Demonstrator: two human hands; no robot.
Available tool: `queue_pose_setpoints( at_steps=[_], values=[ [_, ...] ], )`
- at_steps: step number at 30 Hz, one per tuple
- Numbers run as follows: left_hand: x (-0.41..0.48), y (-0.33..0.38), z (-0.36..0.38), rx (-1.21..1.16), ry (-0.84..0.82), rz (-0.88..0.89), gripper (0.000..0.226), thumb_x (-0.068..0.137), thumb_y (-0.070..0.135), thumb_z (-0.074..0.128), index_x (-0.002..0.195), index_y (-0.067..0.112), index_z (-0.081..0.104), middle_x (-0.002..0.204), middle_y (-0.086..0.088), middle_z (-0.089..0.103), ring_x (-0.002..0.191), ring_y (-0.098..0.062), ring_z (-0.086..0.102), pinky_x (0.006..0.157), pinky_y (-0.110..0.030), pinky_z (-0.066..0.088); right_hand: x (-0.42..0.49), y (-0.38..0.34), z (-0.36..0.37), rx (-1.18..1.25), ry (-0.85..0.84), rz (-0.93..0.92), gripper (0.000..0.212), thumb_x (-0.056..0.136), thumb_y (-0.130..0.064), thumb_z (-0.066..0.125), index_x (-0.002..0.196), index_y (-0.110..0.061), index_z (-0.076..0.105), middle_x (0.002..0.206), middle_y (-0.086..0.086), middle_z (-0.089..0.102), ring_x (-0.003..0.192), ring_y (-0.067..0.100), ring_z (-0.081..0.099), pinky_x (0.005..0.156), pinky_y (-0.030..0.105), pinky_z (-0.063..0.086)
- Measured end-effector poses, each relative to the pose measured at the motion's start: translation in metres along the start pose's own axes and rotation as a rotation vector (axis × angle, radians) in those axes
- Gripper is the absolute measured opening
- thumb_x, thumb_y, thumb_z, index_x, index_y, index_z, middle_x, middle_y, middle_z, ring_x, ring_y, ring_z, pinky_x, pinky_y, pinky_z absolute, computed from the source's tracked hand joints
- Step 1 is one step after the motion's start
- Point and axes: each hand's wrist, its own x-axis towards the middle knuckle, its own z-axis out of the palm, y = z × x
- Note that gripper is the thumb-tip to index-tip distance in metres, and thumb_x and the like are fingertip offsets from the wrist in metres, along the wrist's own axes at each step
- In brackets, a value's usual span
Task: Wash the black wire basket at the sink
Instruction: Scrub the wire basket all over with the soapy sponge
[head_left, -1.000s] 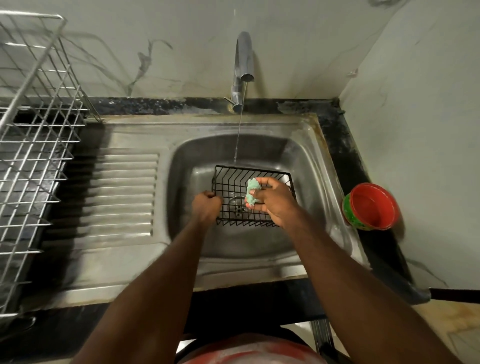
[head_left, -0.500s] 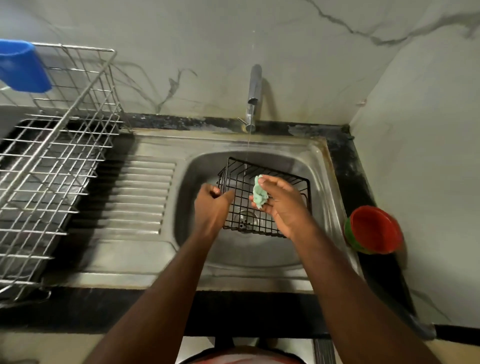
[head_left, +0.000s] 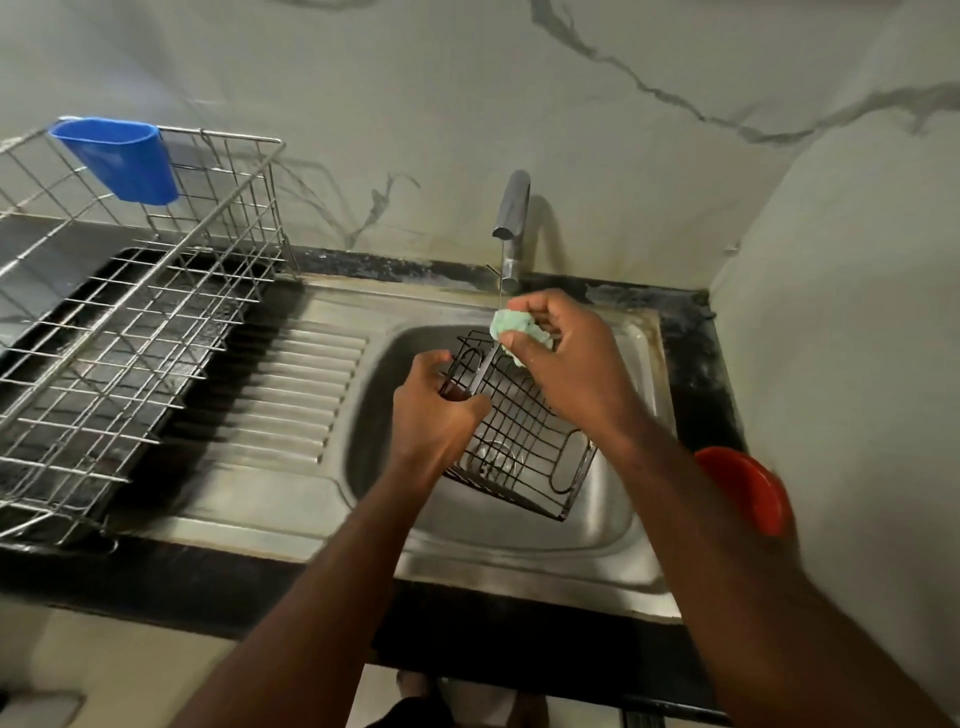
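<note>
Blue cup (head_left: 122, 158) hangs on the far rim of the steel wire rack (head_left: 130, 332), far left. The rack stands on the black counter (head_left: 156, 577), just left of the sink (head_left: 519, 566). The ribbed drainboard (head_left: 291, 395) lies between the rack and the basin.

Left hand (head_left: 434, 410): over the left part of the basin, fingers (head_left: 431, 364) and thumb curled round the wires at the basket's left far end, beside one handle loop.

Basket (head_left: 519, 431): black wire, inside the basin, held tilted with the far left end high and the near right end low. Whether the low end touches the basin floor I cannot tell. The drain shows through its mesh.

Tap (head_left: 511, 218): on the far edge of the sink, running. A thin stream of water (head_left: 500, 280) falls onto the cloth and the basket's far rim.

Cloth (head_left: 514, 330): pale green, crumpled, against the basket's far rim.

Right hand (head_left: 566, 364): above the basket's far right, fingers bent and clamped on the cloth, thumb on its near side.

Bowl (head_left: 743, 488): red, on the counter right of the sink, close to the right wall (head_left: 857, 364), partly hidden by the right forearm.
</note>
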Motion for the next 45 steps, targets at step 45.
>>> queue_pose_setpoints(
  at_steps=[45],
  values=[
    [0.008,-0.008,-0.015,-0.537,-0.177,-0.156,0.084,0.062,0.015,0.058,0.145,0.023,0.049,0.123,-0.015,0.062,0.091,-0.02,0.064,0.07,-0.033,0.055,0.001,-0.001,0.06,0.696,0.189,0.35,0.02,0.085,-0.005,0.069,0.105,-0.006,0.065,0.095,0.009,0.072,0.083,0.018,0.072,0.069,0.028,0.058]
  ],
)
